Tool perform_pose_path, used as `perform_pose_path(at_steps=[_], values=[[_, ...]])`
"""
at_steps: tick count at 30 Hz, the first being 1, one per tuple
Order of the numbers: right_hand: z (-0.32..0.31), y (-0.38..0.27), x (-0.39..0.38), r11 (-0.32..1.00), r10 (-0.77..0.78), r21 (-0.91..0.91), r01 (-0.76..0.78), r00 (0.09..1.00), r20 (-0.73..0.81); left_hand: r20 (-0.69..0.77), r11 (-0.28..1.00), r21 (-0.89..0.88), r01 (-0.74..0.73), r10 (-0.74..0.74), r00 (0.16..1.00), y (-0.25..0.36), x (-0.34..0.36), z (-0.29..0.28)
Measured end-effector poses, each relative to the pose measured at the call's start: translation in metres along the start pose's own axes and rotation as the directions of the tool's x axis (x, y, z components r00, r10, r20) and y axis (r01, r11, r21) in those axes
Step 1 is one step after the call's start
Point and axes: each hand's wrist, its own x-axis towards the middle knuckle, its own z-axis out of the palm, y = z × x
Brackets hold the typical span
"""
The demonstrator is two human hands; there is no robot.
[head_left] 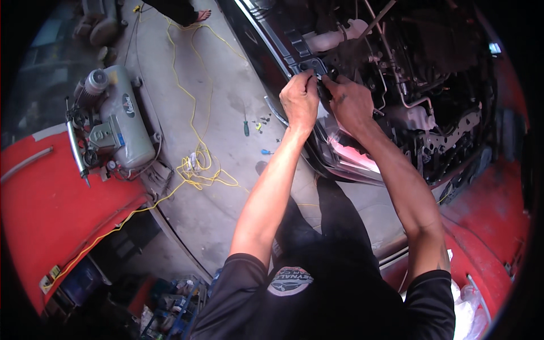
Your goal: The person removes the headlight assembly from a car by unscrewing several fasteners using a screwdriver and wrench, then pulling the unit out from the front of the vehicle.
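Both of my hands are at the front corner of a dark car with its engine bay exposed. My left hand [299, 101] is closed in a pinch at the black fender edge [281, 54]. Close beside it, my right hand [348, 103] has its fingers bent and closed at the same spot. Whatever lies between the fingertips is too small and hidden to name. A black bracket [309, 64] sits just beyond the fingertips. Below the hands is the headlight [354, 152], shining pinkish. A whitish plastic reservoir neck [340, 37] rises farther into the engine bay [419, 62].
On the concrete floor lie a green-handled screwdriver [246, 128], several small clips [260, 124] and a blue-handled tool [266, 152]. A yellow cord [195, 116] winds across the floor. At left stands a grey air compressor [133, 127] beside a red panel [68, 175]. Another person's foot [203, 15] shows at the top.
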Motion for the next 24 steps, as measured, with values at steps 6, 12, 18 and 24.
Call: perform_pose_path(at_steps=[6,12,18,24], values=[[0.01,0.013,-0.005,0.989,-0.015,0.143,0.032,0.993,-0.115,0.04,0.998,0.062,-0.005,0.003,0.999,0.005,0.001,-0.003],[0.008,0.024,-0.005,0.982,-0.071,0.165,0.096,0.986,-0.151,0.147,0.985,0.142,-0.099,0.078,0.986,0.007,0.011,-0.008],[-0.015,0.018,0.0,0.981,-0.15,0.092,0.171,0.968,-0.203,0.133,0.978,-0.004,-0.209,0.207,0.969,0.008,0.03,-0.013],[-0.032,-0.031,-0.04,0.948,-0.149,0.257,0.187,0.976,-0.161,0.203,0.983,-0.176,0.06,-0.023,0.979,0.009,-0.014,-0.093]])
